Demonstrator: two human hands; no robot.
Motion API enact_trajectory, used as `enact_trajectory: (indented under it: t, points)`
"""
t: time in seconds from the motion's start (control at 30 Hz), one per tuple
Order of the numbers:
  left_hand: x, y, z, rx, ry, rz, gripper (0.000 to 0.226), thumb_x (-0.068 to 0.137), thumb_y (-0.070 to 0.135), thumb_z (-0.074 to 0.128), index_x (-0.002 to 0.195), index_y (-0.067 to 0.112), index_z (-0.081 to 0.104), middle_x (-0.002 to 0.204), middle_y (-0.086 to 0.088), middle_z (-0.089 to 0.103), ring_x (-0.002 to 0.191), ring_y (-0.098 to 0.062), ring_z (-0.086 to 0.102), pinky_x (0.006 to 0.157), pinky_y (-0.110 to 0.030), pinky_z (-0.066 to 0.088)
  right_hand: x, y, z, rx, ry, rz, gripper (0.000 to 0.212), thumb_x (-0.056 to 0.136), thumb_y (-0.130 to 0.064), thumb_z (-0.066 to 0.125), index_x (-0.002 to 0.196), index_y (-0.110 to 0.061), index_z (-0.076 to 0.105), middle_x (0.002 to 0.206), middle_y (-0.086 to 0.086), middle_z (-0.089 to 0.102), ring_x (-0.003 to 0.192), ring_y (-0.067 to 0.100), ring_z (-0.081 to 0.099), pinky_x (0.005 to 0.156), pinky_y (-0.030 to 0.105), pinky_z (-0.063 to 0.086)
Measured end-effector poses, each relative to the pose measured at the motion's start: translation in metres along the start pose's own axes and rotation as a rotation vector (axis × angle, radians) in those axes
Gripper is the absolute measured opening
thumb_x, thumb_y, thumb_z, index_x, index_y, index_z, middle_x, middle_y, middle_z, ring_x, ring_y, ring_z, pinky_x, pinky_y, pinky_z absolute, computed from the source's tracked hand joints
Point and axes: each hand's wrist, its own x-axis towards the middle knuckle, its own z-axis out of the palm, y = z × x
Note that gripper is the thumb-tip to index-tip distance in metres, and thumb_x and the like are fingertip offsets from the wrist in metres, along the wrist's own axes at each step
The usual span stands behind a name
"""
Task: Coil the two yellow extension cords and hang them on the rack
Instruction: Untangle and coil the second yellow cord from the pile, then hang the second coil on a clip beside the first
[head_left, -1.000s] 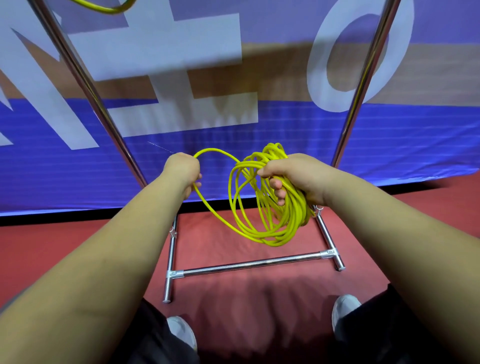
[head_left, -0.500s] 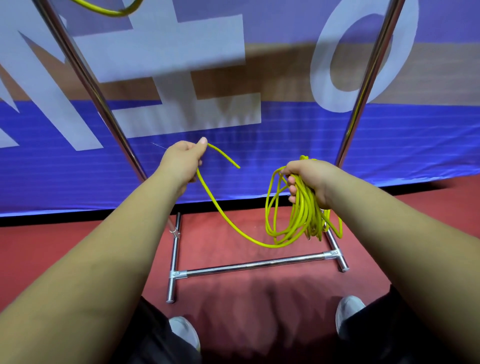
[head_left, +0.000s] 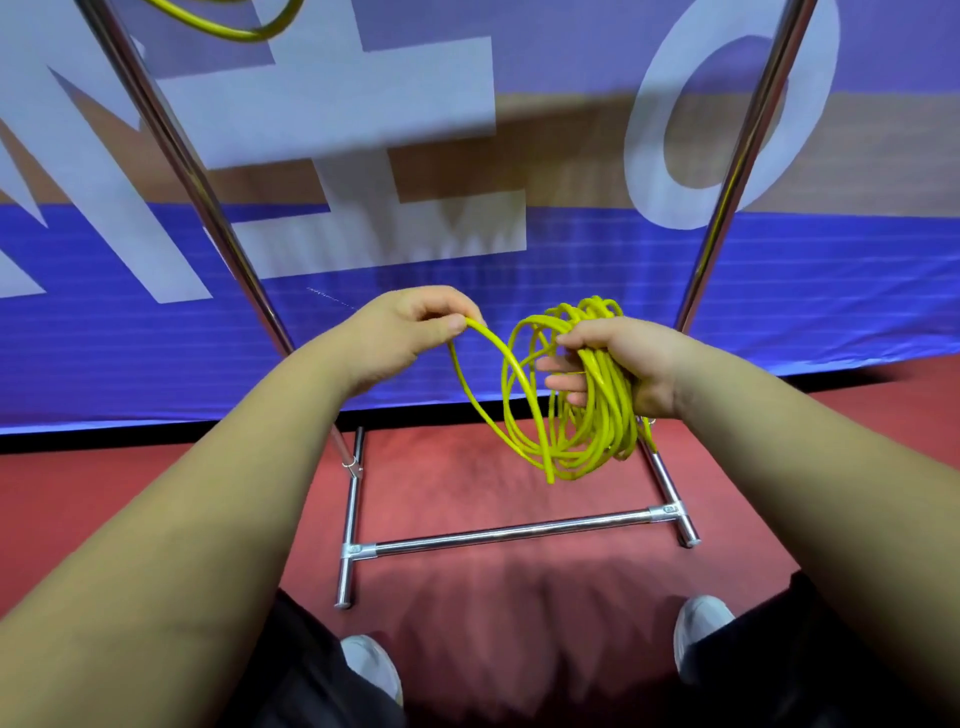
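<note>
My right hand (head_left: 618, 364) grips the top of a bundle of yellow cord loops (head_left: 587, 426) that hang down in front of the rack. My left hand (head_left: 410, 332) pinches the loose strand of the same cord between thumb and fingers, just left of the bundle; the strand curves down and joins the loops. A second yellow cord (head_left: 228, 23) hangs at the top left edge, its upper part out of frame. The chrome rack (head_left: 509, 532) stands before me with two slanting uprights and a low crossbar.
A blue, white and tan banner (head_left: 519, 312) fills the background behind the rack. The floor (head_left: 493, 587) is red mat. My two white shoes (head_left: 371, 670) and dark trouser legs show at the bottom, close to the rack's feet.
My left hand has brought the loose strand rightward toward the bundle, closing the gap. My right hand has lifted the loops slightly and turned them more open to view.
</note>
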Motion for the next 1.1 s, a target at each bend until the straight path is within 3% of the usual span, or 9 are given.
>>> enact_trajectory:
  t: [0.13, 0.27, 0.43, 0.53, 0.63, 0.73, 0.83, 0.97, 1.1]
  points:
    - [0.008, 0.004, 0.012, 0.088, -0.006, 0.023, 0.016, 0.096, 0.019, 0.072, 0.103, 0.03, 0.08, 0.107, 0.003, 0.067, 0.101, -0.008, 0.064, 0.092, -0.017, 0.047, -0.006, 0.003, 0.018, -0.046, -0.172, 0.031, 0.025, 0.103, -0.027, 0.062, 0.121, -0.013, 0.072, 0.123, 0.017, 0.076, 0.097, 0.027, 0.078, 0.094, 0.045, 0.059]
    - [0.011, 0.005, 0.016, 0.14, 0.03, 0.081, 0.015, 0.087, 0.021, 0.082, 0.099, 0.029, 0.084, 0.096, 0.002, 0.066, 0.087, -0.005, 0.065, 0.081, -0.015, 0.048, -0.01, 0.006, 0.03, -0.006, -0.249, 0.07, 0.025, 0.102, -0.032, 0.065, 0.113, -0.011, 0.071, 0.098, 0.009, 0.079, 0.081, 0.024, 0.077, 0.078, 0.044, 0.064]
    - [0.009, 0.008, 0.015, 0.072, 0.074, 0.077, 0.017, 0.079, 0.021, 0.089, 0.092, 0.025, 0.08, 0.09, 0.002, 0.071, 0.084, -0.01, 0.066, 0.079, -0.024, 0.052, -0.016, 0.005, 0.035, -0.053, -0.325, 0.064, 0.02, 0.091, -0.041, 0.073, 0.088, -0.022, 0.07, 0.067, -0.004, 0.053, 0.055, 0.012, 0.055, 0.064, 0.036, 0.059]
    - [0.009, 0.005, 0.014, 0.114, 0.001, 0.06, 0.048, 0.075, 0.027, 0.092, 0.117, 0.03, 0.067, 0.115, 0.009, 0.069, 0.107, -0.002, 0.064, 0.089, -0.026, 0.051, -0.018, 0.004, 0.031, -0.146, -0.336, 0.042, 0.024, 0.093, -0.03, 0.075, 0.075, -0.016, 0.066, 0.063, 0.0, 0.048, 0.048, 0.013, 0.048, 0.056, 0.031, 0.05]
    - [0.008, 0.003, 0.011, 0.142, -0.26, 0.015, 0.099, 0.071, 0.036, 0.094, 0.152, 0.047, 0.037, 0.156, 0.025, 0.041, 0.145, 0.003, 0.037, 0.114, -0.026, 0.037, -0.022, 0.0, 0.029, -0.214, -0.378, 0.01, 0.032, 0.096, -0.021, 0.067, 0.065, -0.016, 0.064, 0.057, 0.001, 0.049, 0.044, 0.013, 0.045, 0.055, 0.03, 0.044]
    - [0.007, 0.006, 0.019, 0.2, -0.409, 0.035, 0.119, 0.069, 0.037, 0.096, 0.159, 0.051, 0.019, 0.162, 0.029, 0.029, 0.149, 0.007, 0.029, 0.119, -0.026, 0.032, -0.029, -0.004, 0.029, -0.303, -0.468, -0.019, 0.048, 0.1, -0.016, 0.058, 0.052, -0.019, 0.066, 0.051, 0.0, 0.05, 0.043, 0.014, 0.045, 0.058, 0.033, 0.043]
    - [0.008, 0.011, 0.028, 0.174, -0.393, 0.042, 0.101, 0.071, 0.029, 0.094, 0.153, 0.042, 0.037, 0.145, 0.023, 0.053, 0.133, 0.001, 0.053, 0.109, -0.031, 0.048, -0.034, -0.007, 0.027, -0.344, -0.492, -0.02, 0.043, 0.099, -0.013, 0.059, 0.056, -0.015, 0.064, 0.052, 0.002, 0.049, 0.042, 0.015, 0.046, 0.058, 0.034, 0.046]
    - [0.009, 0.016, 0.03, 0.186, -0.332, 0.031, 0.053, 0.073, 0.029, 0.091, 0.117, 0.036, 0.062, 0.107, 0.012, 0.07, 0.101, -0.011, 0.069, 0.091, -0.044, 0.058, -0.035, -0.009, 0.023, -0.342, -0.475, -0.012, 0.025, 0.088, -0.015, 0.069, 0.065, -0.011, 0.063, 0.056, 0.006, 0.047, 0.043, 0.018, 0.047, 0.059, 0.034, 0.047]
    - [0.008, 0.024, 0.032, 0.116, -0.312, -0.002, 0.037, 0.075, 0.024, 0.091, 0.101, 0.028, 0.065, 0.09, 0.012, 0.069, 0.08, -0.006, 0.064, 0.071, -0.028, 0.052, -0.04, -0.013, 0.021, -0.355, -0.491, -0.039, 0.029, 0.09, -0.013, 0.067, 0.062, -0.016, 0.069, 0.056, 0.004, 0.05, 0.043, 0.017, 0.046, 0.057, 0.032, 0.042]
